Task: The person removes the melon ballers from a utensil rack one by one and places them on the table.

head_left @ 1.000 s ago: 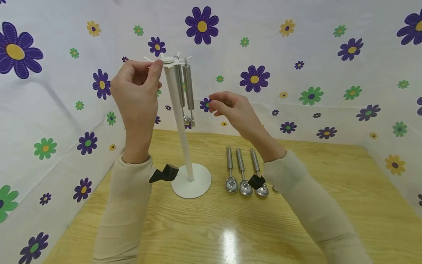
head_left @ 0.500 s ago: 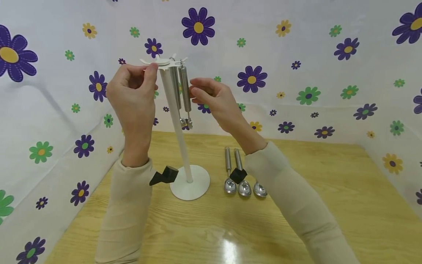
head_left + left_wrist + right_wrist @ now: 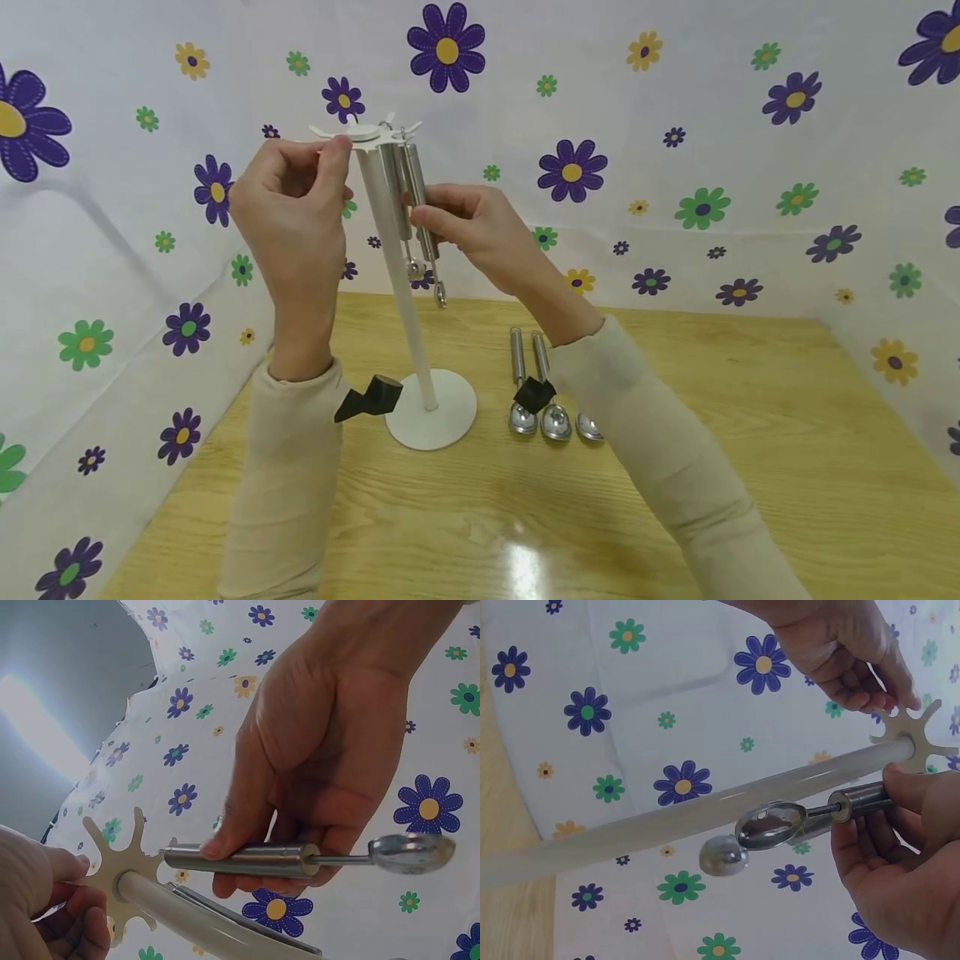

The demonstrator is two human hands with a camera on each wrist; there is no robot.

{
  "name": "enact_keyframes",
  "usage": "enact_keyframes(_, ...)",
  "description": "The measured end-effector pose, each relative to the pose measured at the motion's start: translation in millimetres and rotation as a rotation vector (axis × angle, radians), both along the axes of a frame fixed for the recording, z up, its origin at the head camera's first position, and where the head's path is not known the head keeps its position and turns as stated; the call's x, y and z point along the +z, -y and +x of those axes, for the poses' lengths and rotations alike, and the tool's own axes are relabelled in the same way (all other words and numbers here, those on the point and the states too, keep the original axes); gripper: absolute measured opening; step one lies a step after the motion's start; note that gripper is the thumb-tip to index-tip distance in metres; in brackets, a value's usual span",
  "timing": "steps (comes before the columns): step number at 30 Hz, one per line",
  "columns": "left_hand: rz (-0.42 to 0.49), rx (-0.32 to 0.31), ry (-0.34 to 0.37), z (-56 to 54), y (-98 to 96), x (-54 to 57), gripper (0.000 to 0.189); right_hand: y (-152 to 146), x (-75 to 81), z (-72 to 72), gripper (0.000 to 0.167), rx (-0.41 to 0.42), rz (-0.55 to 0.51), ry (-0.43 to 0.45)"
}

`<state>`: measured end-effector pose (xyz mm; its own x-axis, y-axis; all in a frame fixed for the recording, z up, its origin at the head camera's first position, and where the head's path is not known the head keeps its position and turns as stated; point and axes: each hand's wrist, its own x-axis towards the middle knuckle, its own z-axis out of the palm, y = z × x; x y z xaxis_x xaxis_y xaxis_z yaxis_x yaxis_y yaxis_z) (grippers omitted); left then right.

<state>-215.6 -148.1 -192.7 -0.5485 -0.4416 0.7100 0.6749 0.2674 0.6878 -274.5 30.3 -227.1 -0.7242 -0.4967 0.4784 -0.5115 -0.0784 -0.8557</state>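
Note:
A white stand [image 3: 408,308] with a round base and a hooked top stands upright on the table. My left hand [image 3: 288,200] pinches the near left edge of its hooked top, thumb uppermost. Two metal scoops hang from hooks on the stand's right side. Around the handle of the outer scoop [image 3: 868,799], my right hand [image 3: 480,229] has its thumb and fingers. This scoop tilts slightly, its bowl swung out to the right. Behind it, closer to the pole, hangs the other scoop [image 3: 393,192], its bowl visible in the right wrist view.
Several more scoops lie in a row on the wooden table [image 3: 420,517], right of the base, including a left one [image 3: 522,418] and a middle one [image 3: 556,422]. My right sleeve [image 3: 645,425] partly covers the row. A flowered cloth [image 3: 622,167] rises behind and at the sides.
My right hand has moved left to the hanging scoops and taken hold of the outer one's handle, tilting it. My left hand has stayed on the stand's top.

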Motion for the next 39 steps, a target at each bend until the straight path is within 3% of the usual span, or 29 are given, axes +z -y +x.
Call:
enact_keyframes(4, -0.006, -0.014, 0.031, -9.0, 8.3, 3.9, 0.014, -11.3, 6.4, 1.6, 0.031, -0.032, 0.081, -0.027)
enact_keyframes(11, 0.093, -0.211, 0.11, -24.1, 18.8, 8.1, 0.008, -22.8, 13.0, 7.8, 0.026, -0.073, 0.171, -0.077)
enact_keyframes(22, 0.146, -0.285, 0.135, -27.3, 23.7, 7.2, 0.005, -43.7, 20.1, 18.3, 0.021, -0.139, 0.166, -0.042)
enact_keyframes(26, 0.159, -0.303, 0.13, -25.9, 23.5, 7.0, 0.005, -56.3, 9.9, 14.1, 0.018, -0.176, 0.16, 0.003)
enact_keyframes(39, 0.186, -0.342, 0.127, -23.8, 22.1, 4.7, 0.006, -99.6, -48.2, 9.1, 0.025, -0.21, 0.208, 0.194)
